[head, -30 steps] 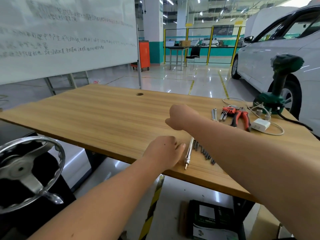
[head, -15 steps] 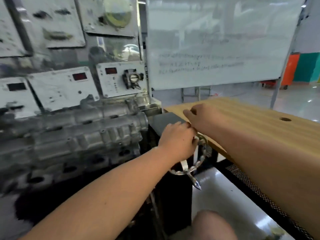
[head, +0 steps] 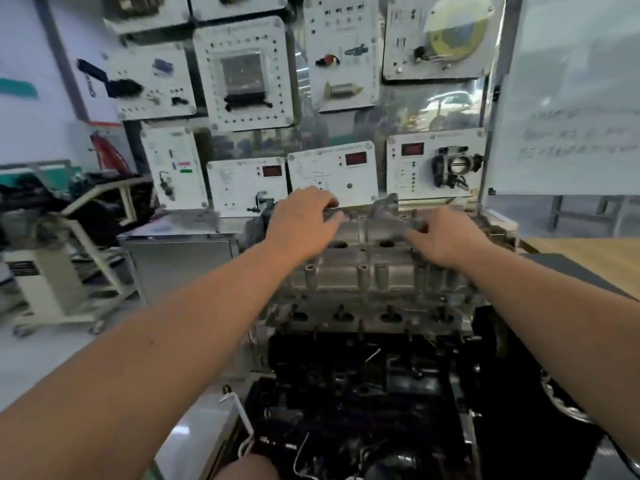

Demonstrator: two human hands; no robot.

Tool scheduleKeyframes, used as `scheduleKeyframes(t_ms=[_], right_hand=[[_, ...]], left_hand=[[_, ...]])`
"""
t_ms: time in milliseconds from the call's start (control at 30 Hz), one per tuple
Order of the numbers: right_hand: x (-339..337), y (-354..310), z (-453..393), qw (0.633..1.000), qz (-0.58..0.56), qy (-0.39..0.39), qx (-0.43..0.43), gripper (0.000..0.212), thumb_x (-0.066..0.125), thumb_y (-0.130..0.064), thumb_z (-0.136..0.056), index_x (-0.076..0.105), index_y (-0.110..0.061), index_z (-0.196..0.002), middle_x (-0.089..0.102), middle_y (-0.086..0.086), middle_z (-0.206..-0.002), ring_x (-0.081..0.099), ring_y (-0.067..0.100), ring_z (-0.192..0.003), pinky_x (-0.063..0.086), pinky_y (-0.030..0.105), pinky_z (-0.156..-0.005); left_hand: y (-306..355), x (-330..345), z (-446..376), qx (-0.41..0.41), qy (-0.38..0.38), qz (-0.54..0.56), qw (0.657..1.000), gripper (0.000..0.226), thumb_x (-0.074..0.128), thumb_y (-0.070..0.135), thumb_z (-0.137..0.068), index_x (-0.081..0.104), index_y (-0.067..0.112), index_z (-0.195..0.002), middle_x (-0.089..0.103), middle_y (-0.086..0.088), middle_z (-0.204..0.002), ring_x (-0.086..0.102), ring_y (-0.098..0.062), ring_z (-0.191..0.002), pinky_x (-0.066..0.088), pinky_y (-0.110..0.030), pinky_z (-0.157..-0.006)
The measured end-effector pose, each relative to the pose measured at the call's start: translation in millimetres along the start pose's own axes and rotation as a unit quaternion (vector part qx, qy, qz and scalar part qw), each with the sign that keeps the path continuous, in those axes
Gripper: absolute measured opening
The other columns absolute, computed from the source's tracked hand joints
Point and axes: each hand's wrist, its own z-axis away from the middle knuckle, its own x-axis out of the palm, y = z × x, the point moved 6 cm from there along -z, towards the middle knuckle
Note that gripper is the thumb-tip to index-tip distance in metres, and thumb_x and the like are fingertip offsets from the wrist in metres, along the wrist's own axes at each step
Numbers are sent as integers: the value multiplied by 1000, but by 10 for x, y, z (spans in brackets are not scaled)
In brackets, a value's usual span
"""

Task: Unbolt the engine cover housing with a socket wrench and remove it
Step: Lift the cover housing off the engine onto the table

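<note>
While both arms reach forward from the bottom of the view, the left hand (head: 304, 225) and the right hand (head: 446, 237) lie on the top of the engine cover housing (head: 374, 258). This grey metal housing sits on the upper part of the engine (head: 363, 375), in the middle of the view, directly in front of the person. The left hand is on the far left end of the housing, and its fingers (head: 329, 206) are bent over the back edge, so its grip seems to close on the housing. The right hand is on the right part of the top, and its fingers (head: 414, 233) point to the left and are bent down on the metal; the picture is blurred here, so I cannot tell if its grip really holds the housing or only rests on it. The 2 hands are apart, with a raised part of the housing between them.

Behind the engine stands a display board (head: 346, 98) with white panels, some with red number displays. A whiteboard (head: 571, 98) is at the right, and under it a corner of the wooden desk (head: 588, 254) is visible. At the left stands a grey cart (head: 69, 254).
</note>
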Motion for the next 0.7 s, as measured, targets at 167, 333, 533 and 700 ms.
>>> scheduleKeyframes(t_ms=[167,333,533,700], right_hand=[[73,235,72,991,126,28,-23,58,20,-66,-99,56,-24,-84,61,1,-78,60,21,-73,55,41,-72],[61,473,143,992,80,100,7,60,20,-61,-99,56,-17,-79,57,7,-74,52,26,-67,48,36,-64],[54,878,168,968,-86,205,120,47,46,-54,-97,59,-16,-74,55,0,-63,47,15,-57,34,24,-52],[378,1294,227,771,-527,223,280,20,77,-33,-77,76,-19,-92,74,4,-71,70,27,-58,57,40,-56]], left_hand=[[-1129,-38,20,-236,64,168,955,32,50,38,-103,67,15,-117,68,-5,-117,60,-20,-101,43,-32,-85],[-1735,379,146,-427,28,442,789,42,49,46,-102,66,8,-110,71,-10,-94,62,-26,-85,48,-36,-81],[-1969,822,280,-425,-82,532,728,52,53,67,-94,68,20,-111,80,-9,-93,78,-30,-83,58,-39,-71],[-2095,1000,181,-387,-85,540,742,54,53,68,-93,75,21,-106,79,-11,-97,77,-27,-74,57,-35,-68]])
